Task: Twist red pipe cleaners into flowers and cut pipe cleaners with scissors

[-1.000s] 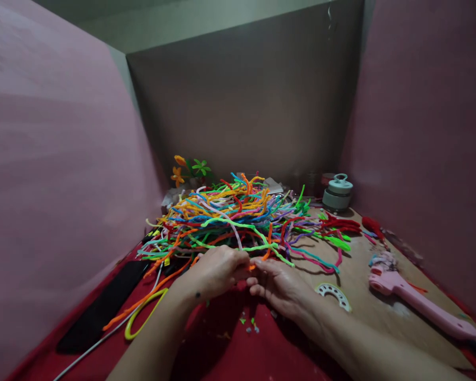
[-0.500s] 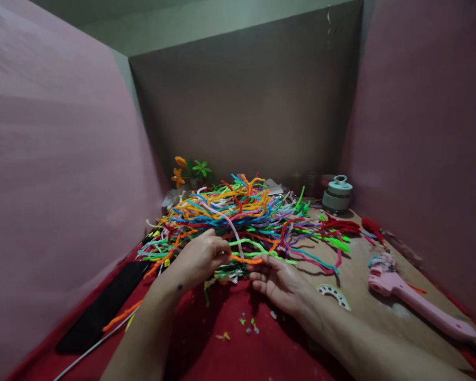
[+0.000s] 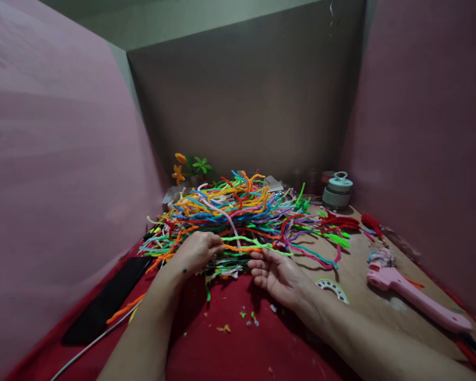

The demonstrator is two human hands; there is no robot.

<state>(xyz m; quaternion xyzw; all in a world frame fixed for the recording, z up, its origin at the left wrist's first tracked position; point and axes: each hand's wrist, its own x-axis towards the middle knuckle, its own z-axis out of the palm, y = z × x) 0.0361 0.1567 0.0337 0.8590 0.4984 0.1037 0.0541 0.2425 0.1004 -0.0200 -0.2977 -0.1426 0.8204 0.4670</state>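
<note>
Between my two hands an orange pipe cleaner (image 3: 240, 248) is stretched sideways. My left hand (image 3: 200, 248) is closed, pinching its left end between thumb and fingers. The right end lies at the thumb and forefinger of my right hand (image 3: 275, 272), palm turned up and the other fingers loosely curled. Just behind the orange one runs a light green pipe cleaner (image 3: 238, 239). Beyond my hands rises a large heap of many-coloured pipe cleaners (image 3: 222, 209), partly hidden by my left hand.
A black flat object (image 3: 107, 301) and a white cable (image 3: 91, 345) lie at left. On the right are a pink glue gun (image 3: 420, 304), a pale ring-shaped disc (image 3: 333, 289) and a lidded jar (image 3: 338, 193). Small scraps (image 3: 224, 328) dot the red cloth (image 3: 206, 354).
Both hands have moved slightly up and away, the left one also a little leftward along the orange pipe cleaner. More of the green strand now shows. The view has shifted slightly.
</note>
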